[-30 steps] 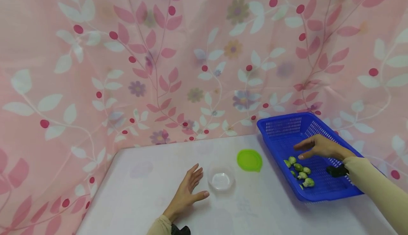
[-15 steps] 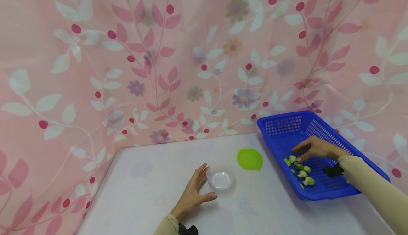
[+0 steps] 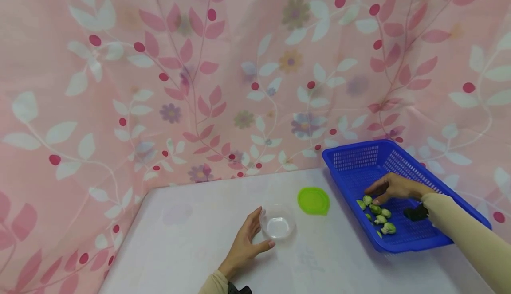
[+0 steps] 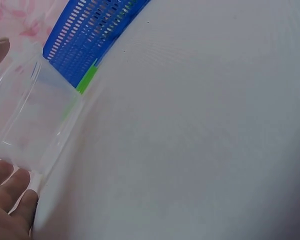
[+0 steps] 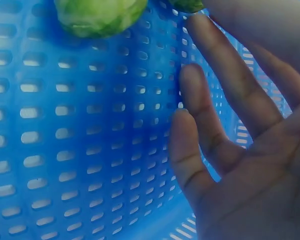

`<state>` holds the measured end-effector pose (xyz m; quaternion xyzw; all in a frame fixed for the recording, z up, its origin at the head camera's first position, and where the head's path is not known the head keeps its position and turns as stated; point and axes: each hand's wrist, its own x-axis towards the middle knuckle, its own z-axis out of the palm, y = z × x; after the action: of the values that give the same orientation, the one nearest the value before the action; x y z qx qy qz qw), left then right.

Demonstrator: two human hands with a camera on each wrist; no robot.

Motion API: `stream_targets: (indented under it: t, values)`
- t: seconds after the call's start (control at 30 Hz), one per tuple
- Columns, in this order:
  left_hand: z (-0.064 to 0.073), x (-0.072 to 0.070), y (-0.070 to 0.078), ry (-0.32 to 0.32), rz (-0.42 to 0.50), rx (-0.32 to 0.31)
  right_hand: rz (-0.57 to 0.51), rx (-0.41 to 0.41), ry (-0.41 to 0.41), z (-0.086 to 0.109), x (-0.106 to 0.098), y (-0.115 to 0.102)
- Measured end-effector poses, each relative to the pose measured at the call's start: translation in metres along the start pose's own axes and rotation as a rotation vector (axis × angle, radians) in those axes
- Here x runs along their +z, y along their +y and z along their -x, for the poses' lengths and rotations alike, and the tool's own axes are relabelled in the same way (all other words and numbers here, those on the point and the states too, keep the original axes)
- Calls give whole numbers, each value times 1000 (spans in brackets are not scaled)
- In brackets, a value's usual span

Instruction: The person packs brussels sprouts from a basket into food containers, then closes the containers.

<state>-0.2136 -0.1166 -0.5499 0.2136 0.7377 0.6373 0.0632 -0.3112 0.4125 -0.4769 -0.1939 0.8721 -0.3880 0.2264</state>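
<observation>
Brussels sprouts [image 3: 380,219] lie in a loose group along the near left side of the blue basket [image 3: 415,242]. Over their far end reaches my right hand [image 3: 401,186], thumb and forefinger at a sprout [image 5: 187,4]; whether they touch it is partly hidden. In the right wrist view its other fingers extend loosely above the perforated floor, and a larger sprout [image 5: 101,15] sits to the side. My left hand [image 3: 244,246] is beside a clear plastic bowl [image 3: 278,226], fingertips at its left side and thumb apart in front. Nothing shows inside the bowl.
A green lid [image 3: 313,201] with a small tab lies flat between the bowl and the basket. The white table [image 3: 171,241] meets a pink floral curtain [image 3: 239,85] at the back. The basket's raised walls surround my right hand.
My left hand has moved right, up to the bowl. My right hand has lowered slightly toward the sprouts. Bowl, lid and basket stay in place.
</observation>
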Motion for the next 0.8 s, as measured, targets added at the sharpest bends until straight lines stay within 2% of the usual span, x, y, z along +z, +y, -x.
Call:
stream_targets:
  t: [0.2,0.6,0.8]
  values:
    - [0,2,0,27,-3,3,-37,5,-17,-3,1,1]
    - [2,4,4,71,-17,-24,-35,20,-2,-5,5,-1]
    - [1,6,2,73,-26,0,20,37,22,-2,4,-1]
